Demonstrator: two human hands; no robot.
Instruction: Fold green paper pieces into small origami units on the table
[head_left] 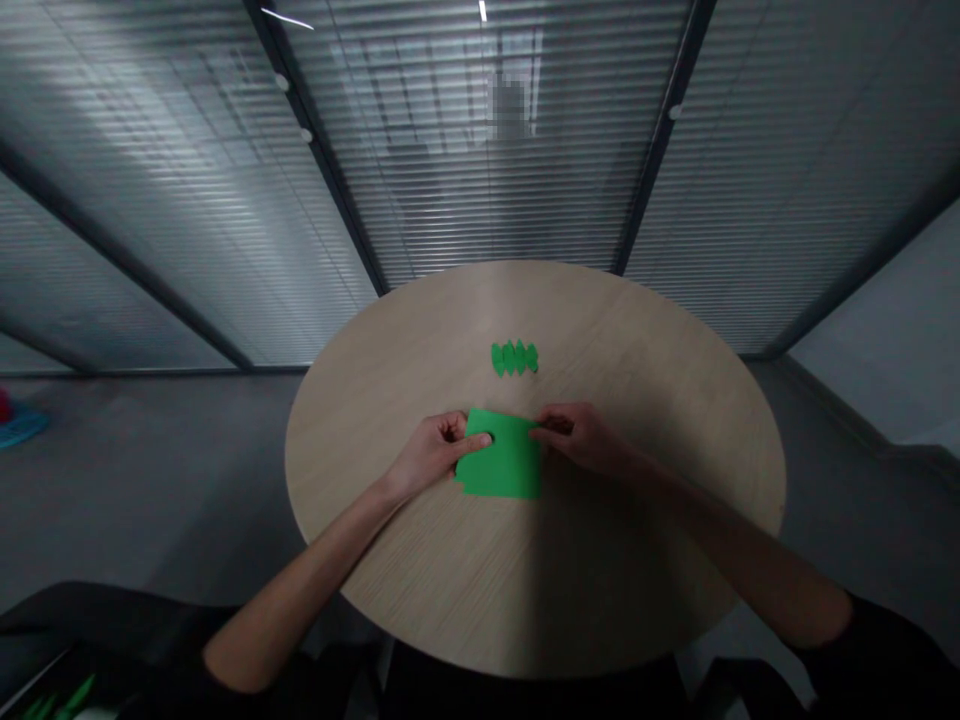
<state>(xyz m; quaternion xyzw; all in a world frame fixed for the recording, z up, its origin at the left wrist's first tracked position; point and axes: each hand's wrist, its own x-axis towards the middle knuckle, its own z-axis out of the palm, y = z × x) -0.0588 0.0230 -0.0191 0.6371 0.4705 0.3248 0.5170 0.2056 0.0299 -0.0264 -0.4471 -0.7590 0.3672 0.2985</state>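
A green sheet of paper lies flat on the round wooden table, just in front of me. My left hand grips its upper left edge, thumb pressed on top of the sheet. My right hand pinches the upper right corner with closed fingers. Farther back on the table sits a small folded green paper piece with a zigzag outline, apart from both hands.
Glass walls with horizontal blinds and dark frames rise behind the table. Grey floor surrounds it. A blue and red object lies on the floor at far left. Green strips show at the bottom left corner.
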